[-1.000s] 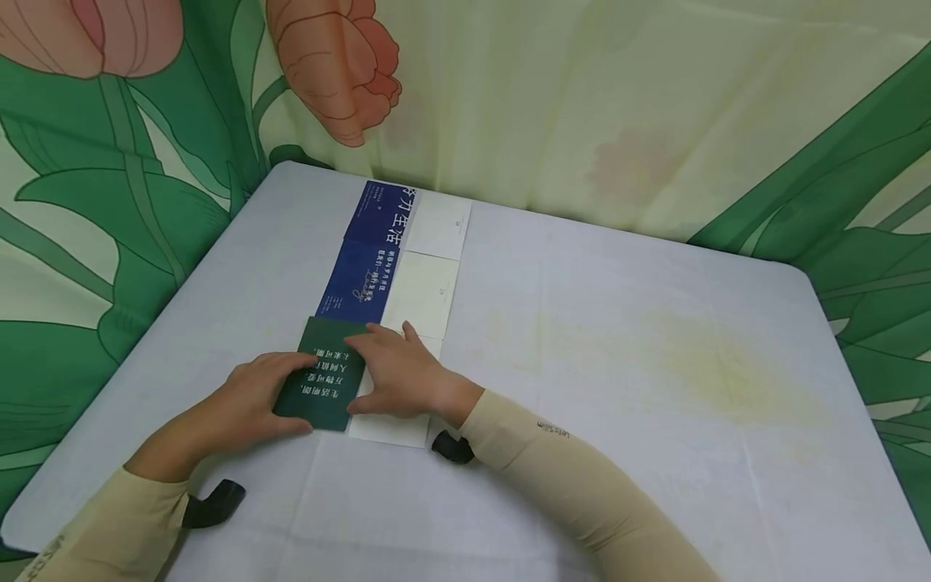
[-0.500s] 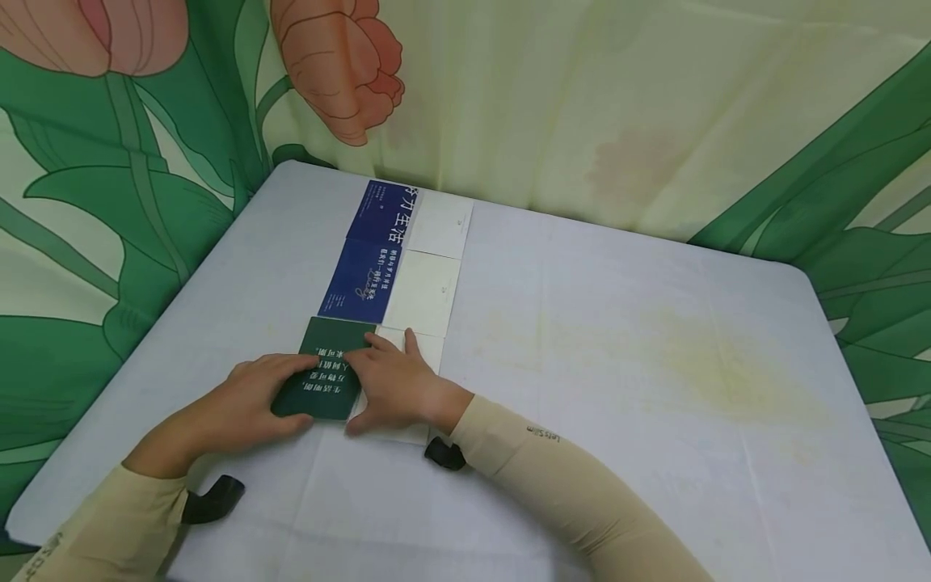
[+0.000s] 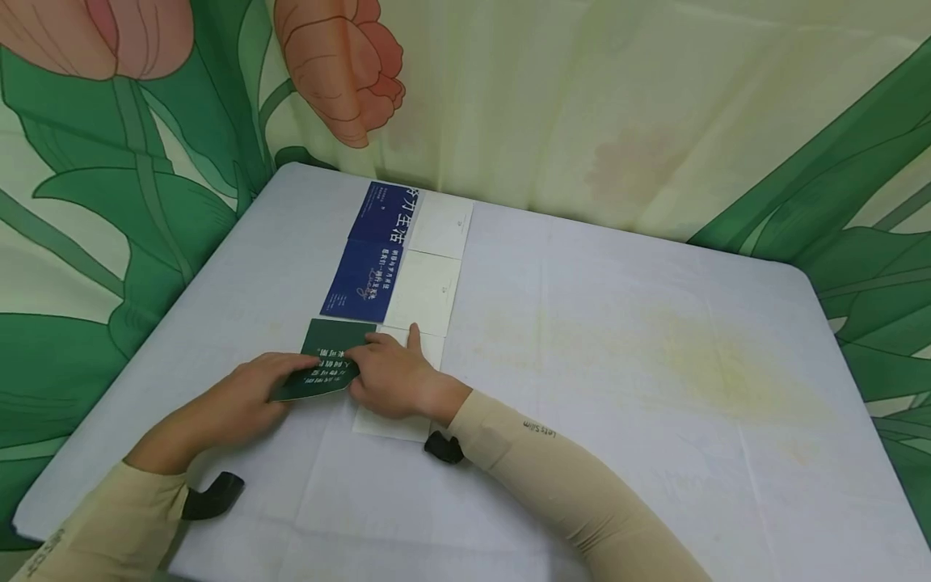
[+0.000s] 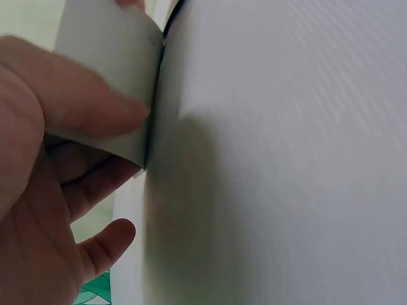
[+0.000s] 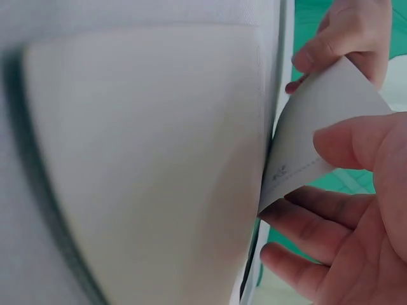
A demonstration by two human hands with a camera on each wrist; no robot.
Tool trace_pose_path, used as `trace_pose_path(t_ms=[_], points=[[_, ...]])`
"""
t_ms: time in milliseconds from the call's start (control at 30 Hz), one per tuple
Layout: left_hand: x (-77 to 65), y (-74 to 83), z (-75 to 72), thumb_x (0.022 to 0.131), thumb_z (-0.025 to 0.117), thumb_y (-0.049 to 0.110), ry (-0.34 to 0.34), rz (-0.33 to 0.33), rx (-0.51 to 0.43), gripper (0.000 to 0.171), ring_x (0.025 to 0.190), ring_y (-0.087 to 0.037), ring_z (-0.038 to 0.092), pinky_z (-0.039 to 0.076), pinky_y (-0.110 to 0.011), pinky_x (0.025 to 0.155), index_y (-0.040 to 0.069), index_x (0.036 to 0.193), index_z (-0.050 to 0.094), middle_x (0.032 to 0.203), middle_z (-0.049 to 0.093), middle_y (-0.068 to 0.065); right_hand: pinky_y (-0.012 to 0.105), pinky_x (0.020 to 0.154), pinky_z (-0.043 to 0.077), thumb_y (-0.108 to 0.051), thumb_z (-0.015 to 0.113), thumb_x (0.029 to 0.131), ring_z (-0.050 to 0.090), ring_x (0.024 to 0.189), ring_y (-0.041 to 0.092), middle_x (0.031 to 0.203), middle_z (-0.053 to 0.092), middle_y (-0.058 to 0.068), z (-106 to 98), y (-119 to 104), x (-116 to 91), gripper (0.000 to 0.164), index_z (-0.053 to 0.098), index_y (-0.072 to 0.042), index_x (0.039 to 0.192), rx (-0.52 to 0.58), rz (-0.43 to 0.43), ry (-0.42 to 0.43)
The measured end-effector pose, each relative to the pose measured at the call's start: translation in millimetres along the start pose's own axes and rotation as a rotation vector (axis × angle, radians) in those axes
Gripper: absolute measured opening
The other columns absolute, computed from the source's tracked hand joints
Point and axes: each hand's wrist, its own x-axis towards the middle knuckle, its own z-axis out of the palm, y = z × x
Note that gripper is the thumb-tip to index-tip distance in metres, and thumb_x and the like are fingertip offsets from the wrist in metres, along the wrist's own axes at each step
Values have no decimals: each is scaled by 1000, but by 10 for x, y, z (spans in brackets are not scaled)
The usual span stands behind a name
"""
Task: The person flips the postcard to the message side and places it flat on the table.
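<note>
both hands grip one green card point(image 3: 333, 364) at the near left part of the table point(image 3: 618, 339), left of the person's middle. the left hand point(image 3: 236, 404) pinches its left side: in the left wrist view the thumb presses the pale underside, with other fingers behind the card and the little finger sticking out free. the right hand point(image 3: 400, 376) pinches its right side in the same way, thumb on the pale face and fingertips at the other. the card's near edge is raised and bowed between the hands, while its far part lies low, close to the table. white print runs across the green face.

just beyond the green card lies the nearer blue card point(image 3: 360, 279), and beyond that the far blue card point(image 3: 381, 212), both with white print. along their right side runs a column of white cards: the far one point(image 3: 440, 224), the middle one point(image 3: 422, 293), and the nearest one point(image 3: 393, 427), which the right hand partly covers. whether that hand touches it, i cannot tell.

beige sleeves point(image 3: 567, 477) cover both forearms, and a black piece point(image 3: 213, 496) shows at the left wrist. a curtain point(image 3: 545, 105) printed with flowers and leaves hangs behind the table.
</note>
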Motion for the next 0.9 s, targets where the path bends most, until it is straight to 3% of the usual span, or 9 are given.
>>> trace_pose_path(t_ms=[100, 300, 500, 767, 900], points=[[9, -6, -22, 82, 61, -12, 10, -13, -5, 51, 120, -46, 53, 45, -60, 95, -4, 132, 58, 128, 58, -28, 70, 112, 6, -25, 46, 102, 27, 147, 17, 147, 52, -7, -10, -6, 2, 46, 50, -16, 147, 6, 1, 6], [3, -27, -63, 87, 62, -4, 46, -35, -23, 38, 114, -40, 60, 49, -55, 89, 2, 124, 68, 122, 65, -21, 71, 111, 8, -22, 42, 104, 30, 145, 16, 145, 54, -5, 2, -34, 15, 42, 53, -15, 144, -2, -4, 23], [36, -50, -27, 89, 64, -4, 70, -38, -64, 31, 114, -40, 60, 49, -54, 90, 1, 120, 69, 119, 68, -16, 72, 111, 8, -25, 34, 108, 34, 143, 13, 145, 54, -5, 16, -14, 19, 42, 54, -17, 144, 7, 14, 39], [74, -97, -47, 88, 61, -11, 120, -90, -116, 45, 128, -49, 45, 40, -62, 99, -3, 132, 58, 133, 54, -30, 72, 111, 9, -26, 32, 109, 39, 140, 16, 145, 54, 2, -4, 33, 26, 43, 56, -15, 142, 71, 7, 63], [100, -117, -46, 91, 61, -8, 145, -122, -100, 36, 125, -49, 49, 42, -61, 98, -3, 127, 61, 129, 59, -29, 73, 110, 9, -25, 32, 109, 42, 139, 17, 142, 56, 2, 10, 29, 27, 42, 56, -14, 141, 114, -10, 79]])
